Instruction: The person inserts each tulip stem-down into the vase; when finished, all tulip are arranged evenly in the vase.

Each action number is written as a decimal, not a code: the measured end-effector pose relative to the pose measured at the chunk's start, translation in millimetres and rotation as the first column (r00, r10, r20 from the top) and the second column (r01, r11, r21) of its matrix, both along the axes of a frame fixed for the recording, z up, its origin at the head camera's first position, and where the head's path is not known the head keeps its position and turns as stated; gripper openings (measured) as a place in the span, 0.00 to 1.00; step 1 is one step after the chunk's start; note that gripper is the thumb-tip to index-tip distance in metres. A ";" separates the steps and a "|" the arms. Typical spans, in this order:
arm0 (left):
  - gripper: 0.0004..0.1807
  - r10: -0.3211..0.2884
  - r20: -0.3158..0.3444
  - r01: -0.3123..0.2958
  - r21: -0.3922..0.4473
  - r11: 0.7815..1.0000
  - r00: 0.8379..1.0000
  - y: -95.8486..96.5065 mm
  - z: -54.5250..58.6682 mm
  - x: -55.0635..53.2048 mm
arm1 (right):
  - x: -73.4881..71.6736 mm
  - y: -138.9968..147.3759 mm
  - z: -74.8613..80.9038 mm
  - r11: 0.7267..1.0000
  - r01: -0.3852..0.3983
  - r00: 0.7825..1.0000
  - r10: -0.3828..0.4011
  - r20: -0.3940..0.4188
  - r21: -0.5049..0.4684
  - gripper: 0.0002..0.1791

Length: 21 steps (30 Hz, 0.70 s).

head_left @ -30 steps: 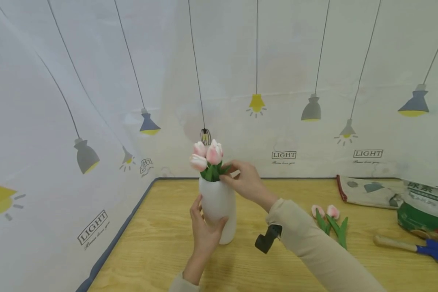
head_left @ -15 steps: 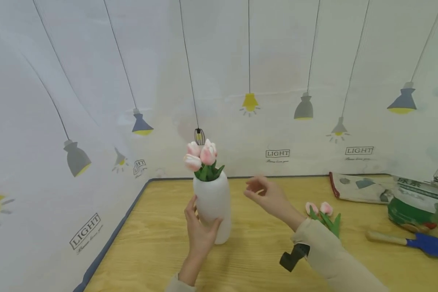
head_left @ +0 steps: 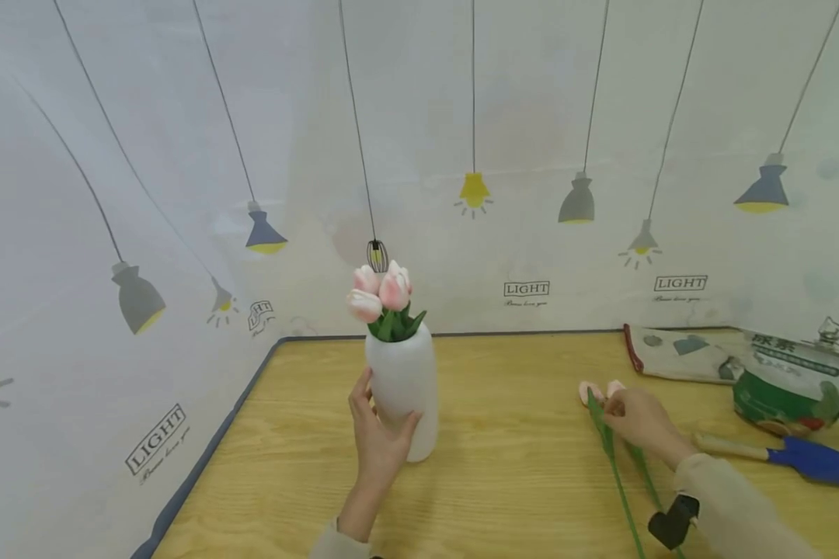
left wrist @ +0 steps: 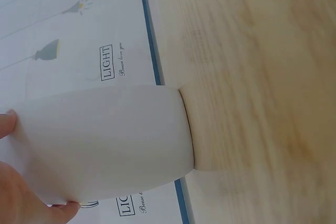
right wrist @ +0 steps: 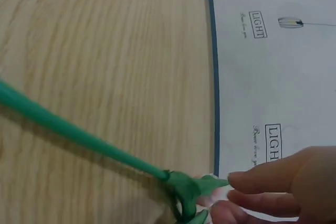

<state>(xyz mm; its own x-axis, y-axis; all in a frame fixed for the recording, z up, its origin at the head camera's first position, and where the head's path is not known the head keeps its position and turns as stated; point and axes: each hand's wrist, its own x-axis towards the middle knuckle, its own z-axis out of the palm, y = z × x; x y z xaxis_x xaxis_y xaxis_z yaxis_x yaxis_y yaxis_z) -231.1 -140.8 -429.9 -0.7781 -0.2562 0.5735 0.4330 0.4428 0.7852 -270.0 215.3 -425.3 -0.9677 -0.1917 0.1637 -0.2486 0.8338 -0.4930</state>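
My left hand point(head_left: 381, 450) grips the side of a tall white vase point(head_left: 409, 388), thumb at its right and fingers round its left. In the left wrist view the vase's base point(left wrist: 186, 129) meets the wooden table. Several pink-and-white tulips point(head_left: 384, 293) with green leaves stand in the vase. On the right, my right hand point(head_left: 639, 419) is over two more tulips point(head_left: 590, 394) lying on the table. In the right wrist view its fingertips point(right wrist: 236, 181) are right at a leaf tip point(right wrist: 212, 183); whether they pinch it I cannot tell.
A blue trowel point(head_left: 814, 462) with a wooden handle lies right of my right hand. Behind it are a green-and-white bag point(head_left: 776, 404) and a folded cloth point(head_left: 678, 357) with a red edge. A lamp-printed sheet point(head_left: 531, 116) hangs behind the table point(head_left: 503, 497).
My right hand has left the flowers in the vase and moved right and down to the tulips on the table. My left hand has kept its grip on the vase.
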 end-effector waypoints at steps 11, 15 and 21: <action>0.48 -0.003 -0.009 0.003 -0.002 1.000 1.000 -0.2 1.2 0.7 | 4.9 0.7 -30.0 0.997 0.076 0.987 -0.076 0.140 0.003 0.10; 0.48 -0.005 -0.007 0.005 -0.002 1.000 1.000 -0.7 1.0 1.0 | 5.9 -6.4 -30.6 0.991 0.121 0.983 -0.112 0.146 -0.053 0.09; 0.48 -0.006 -0.002 0.006 -0.001 1.000 1.000 -0.3 -0.8 1.0 | 5.2 -12.1 -37.2 0.986 0.134 0.978 -0.115 0.171 -0.103 0.08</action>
<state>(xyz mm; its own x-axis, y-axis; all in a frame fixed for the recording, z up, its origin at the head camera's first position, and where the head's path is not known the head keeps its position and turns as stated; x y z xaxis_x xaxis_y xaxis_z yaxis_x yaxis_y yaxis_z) -230.1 -141.1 -430.8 -0.7782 -0.2508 0.5757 0.4374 0.4414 0.7835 -264.8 203.2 -462.5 -0.9983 -0.0573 0.0143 -0.0541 0.7894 -0.6115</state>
